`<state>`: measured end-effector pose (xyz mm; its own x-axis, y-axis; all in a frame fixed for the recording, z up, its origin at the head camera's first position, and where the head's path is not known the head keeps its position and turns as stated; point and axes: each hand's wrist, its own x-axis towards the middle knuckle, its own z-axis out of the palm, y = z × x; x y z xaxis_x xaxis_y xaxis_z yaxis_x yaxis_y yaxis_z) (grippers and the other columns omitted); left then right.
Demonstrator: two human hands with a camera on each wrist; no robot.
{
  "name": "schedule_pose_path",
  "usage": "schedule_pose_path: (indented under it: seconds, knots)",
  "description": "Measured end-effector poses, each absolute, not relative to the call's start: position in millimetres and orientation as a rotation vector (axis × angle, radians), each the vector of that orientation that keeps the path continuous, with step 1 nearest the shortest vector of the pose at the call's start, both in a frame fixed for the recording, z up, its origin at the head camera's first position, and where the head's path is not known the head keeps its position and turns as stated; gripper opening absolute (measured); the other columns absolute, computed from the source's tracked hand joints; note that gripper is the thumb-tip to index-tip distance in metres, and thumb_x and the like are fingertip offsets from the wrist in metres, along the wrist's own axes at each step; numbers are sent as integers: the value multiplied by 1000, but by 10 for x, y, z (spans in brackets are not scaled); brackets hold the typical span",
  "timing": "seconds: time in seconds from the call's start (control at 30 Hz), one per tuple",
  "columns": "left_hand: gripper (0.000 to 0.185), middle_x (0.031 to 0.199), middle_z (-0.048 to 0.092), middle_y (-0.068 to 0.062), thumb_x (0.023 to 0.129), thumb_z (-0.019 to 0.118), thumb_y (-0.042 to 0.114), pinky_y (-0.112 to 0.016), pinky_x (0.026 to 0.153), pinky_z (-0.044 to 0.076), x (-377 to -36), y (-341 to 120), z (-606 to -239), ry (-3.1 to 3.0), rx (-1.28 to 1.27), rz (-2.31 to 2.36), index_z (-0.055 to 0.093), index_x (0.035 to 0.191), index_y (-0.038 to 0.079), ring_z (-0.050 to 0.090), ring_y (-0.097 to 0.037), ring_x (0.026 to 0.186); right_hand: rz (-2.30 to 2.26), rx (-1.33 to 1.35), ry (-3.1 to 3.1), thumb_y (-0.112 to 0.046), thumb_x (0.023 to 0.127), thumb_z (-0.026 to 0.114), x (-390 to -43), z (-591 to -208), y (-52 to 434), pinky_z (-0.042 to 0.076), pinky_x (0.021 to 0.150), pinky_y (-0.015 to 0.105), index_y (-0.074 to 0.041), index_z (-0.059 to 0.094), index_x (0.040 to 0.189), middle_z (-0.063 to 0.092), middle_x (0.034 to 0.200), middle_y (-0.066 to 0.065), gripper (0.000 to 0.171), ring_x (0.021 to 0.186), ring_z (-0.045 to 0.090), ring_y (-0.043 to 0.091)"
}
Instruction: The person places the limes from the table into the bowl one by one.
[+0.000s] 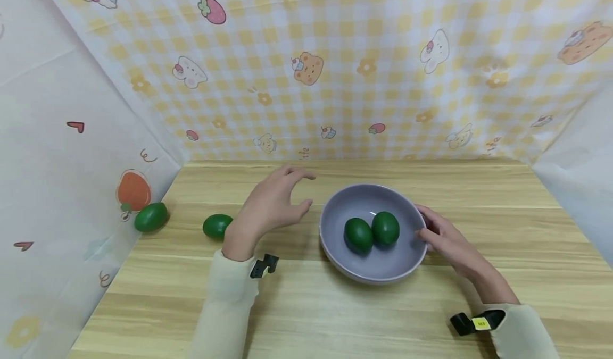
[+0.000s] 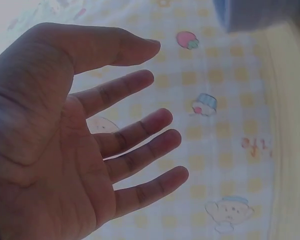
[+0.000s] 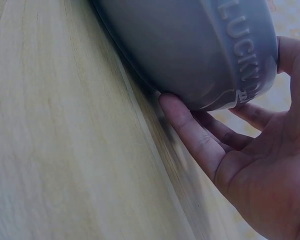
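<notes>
A grey bowl (image 1: 366,198) stands mid-table with two green egg-shaped fruits (image 1: 358,235) (image 1: 385,228) lying side by side in it. My right hand (image 1: 423,223) holds the bowl's right edge. In the right wrist view its fingers (image 3: 190,130) lie under the bowl's wall (image 3: 190,45) and the thumb reaches up by the rim. My left hand (image 1: 306,190) hovers just left of the bowl, fingers spread and holding nothing. The left wrist view shows its bare palm and fingers (image 2: 135,85). Another green fruit (image 1: 217,226) lies on the table beside my left wrist.
One more green fruit (image 1: 150,216) rests at the table's left edge against the white side curtain. A yellow checked cloth (image 1: 335,72) closes the back, and a white panel stands at the right. The wooden tabletop (image 1: 335,316) runs toward me.
</notes>
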<state>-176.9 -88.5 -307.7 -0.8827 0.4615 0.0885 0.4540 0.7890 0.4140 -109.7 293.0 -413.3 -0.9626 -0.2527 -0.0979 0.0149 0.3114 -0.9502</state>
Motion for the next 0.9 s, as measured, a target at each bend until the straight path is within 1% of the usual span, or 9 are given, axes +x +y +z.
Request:
schedule_pose_path:
  seconds: [0.1, 0.27, 0.43, 0.57, 0.67, 0.77, 0.9]
  knots:
    - [52, 146, 60, -7, 95, 75, 31, -54, 104, 55, -1760, -956, -3113, 2959, 726, 664, 63, 145, 24, 59, -31, 132, -1691, -200, 2360, -8, 105, 48, -1095, -4139, 2930, 62, 84, 32, -4, 28, 166, 42, 155, 31, 64, 114, 60, 6]
    - [53, 146, 60, -9, 95, 76, 30, -55, 105, 54, -1760, -1065, -3153, 2963, 699, 663, 62, 146, 24, 60, -33, 132, -1683, -194, 2370, -8, 105, 48, -1092, -4140, 2936, 63, 83, 32, -4, 27, 166, 42, 155, 31, 64, 113, 60, 5]
    - [54, 152, 57, -9, 94, 76, 26, -56, 108, 53, -1746, -1247, -3180, 2961, 647, 654, 61, 146, 23, 59, -35, 137, -1689, -208, 2355, -9, 106, 48, -1101, -4155, 2916, 62, 85, 32, -4, 26, 166, 41, 157, 32, 64, 114, 59, 2]
    - [55, 156, 54, -13, 94, 75, 25, -60, 109, 51, -1748, -1396, -3203, 2970, 599, 627, 60, 146, 22, 57, -39, 139, -1681, -196, 2365, -9, 106, 48, -1104, -4160, 2912, 62, 84, 32, -5, 26, 166, 40, 157, 31, 64, 113, 59, 1]
    - [55, 156, 54, -13, 94, 74, 27, -62, 108, 51, -1763, -1483, -3222, 2970, 547, 614, 59, 147, 24, 57, -41, 138, -1680, -197, 2370, -9, 106, 48, -1103, -4159, 2922, 62, 84, 32, -4, 26, 166, 41, 157, 32, 64, 113, 59, 1]
    - [54, 153, 54, -13, 95, 74, 28, -60, 107, 51, -1774, -1569, -3239, 2960, 496, 597, 59, 147, 24, 59, -40, 133, -1686, -208, 2363, -9, 106, 48, -1102, -4162, 2927, 62, 84, 32, -3, 26, 166, 41, 157, 33, 64, 113, 59, 0]
    - [54, 151, 55, -16, 96, 72, 27, -61, 106, 51, -1785, -1692, -3253, 2958, 454, 581, 58, 148, 23, 60, -40, 130, -1692, -219, 2357, -8, 106, 48, -1105, -4154, 2917, 62, 85, 32, -3, 26, 166, 40, 158, 33, 64, 114, 60, 2]
